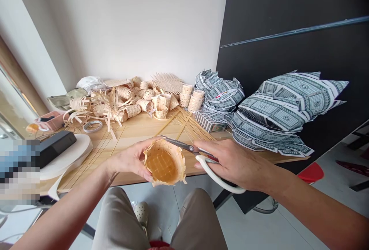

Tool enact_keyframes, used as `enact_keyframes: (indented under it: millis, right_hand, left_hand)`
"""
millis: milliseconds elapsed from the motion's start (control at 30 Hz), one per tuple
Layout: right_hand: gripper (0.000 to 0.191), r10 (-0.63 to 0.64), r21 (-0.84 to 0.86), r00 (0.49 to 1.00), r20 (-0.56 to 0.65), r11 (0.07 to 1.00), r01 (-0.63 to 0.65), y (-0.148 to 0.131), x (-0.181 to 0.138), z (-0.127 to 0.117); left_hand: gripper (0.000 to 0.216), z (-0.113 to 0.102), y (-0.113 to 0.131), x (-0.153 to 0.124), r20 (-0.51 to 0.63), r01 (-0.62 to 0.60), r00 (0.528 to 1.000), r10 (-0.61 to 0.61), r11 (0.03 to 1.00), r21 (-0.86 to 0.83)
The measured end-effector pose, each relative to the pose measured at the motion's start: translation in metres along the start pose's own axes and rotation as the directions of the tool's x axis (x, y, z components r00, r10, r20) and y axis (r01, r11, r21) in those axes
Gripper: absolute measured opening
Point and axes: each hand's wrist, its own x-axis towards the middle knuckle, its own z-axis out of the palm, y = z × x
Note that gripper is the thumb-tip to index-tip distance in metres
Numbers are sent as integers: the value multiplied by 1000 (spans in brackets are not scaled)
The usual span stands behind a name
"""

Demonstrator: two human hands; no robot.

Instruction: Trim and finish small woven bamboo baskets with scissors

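Observation:
My left hand (134, 159) grips a small woven basket (164, 163) by its left side, with the opening tilted up toward me. Short ends of strips stick out around the basket's rim. In my right hand (230, 161) is a pair of scissors (215, 177) with white handles. The blades lie at the far edge of the basket's rim, pointing left and slightly apart. My fingers are wrapped round the handles, and part of the handle loops is hidden behind them.
Woven baskets and loose strips (115, 104) are heaped at the table's back left. Thin sticks (187, 121) lie behind the basket. Folded-card bowls (276, 111) are stacked at the right. A tape roll (92, 126) and a wide white strip roll (82, 146) are at left.

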Motion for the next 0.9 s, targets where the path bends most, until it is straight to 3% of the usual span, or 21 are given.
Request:
enact_keyframes:
  millis: [300, 533, 733, 900]
  right_hand:
    - [21, -3, -10, 1000, -22, 1000, 3, 5, -1, -6]
    - [19, -21, -41, 999, -31, 999, 19, 2, 4, -4]
    - [15, -57, -31, 998, -32, 998, 56, -6, 9, -3]
    - [15, -69, -30, 997, 23, 997, 70, -10, 10, -7]
  left_hand:
    - [90, -7, -1, -6, -25, -71, 997, 73, 993, 90]
    - [88, -3, 3, -9, -34, -109, 993, 113, 988, 113]
    - [84, 4, 6, -6, 26, -8, 1000, 7, 999, 40]
    - [85, 3, 8, -3, 46, -31, 998, 30, 999, 35]
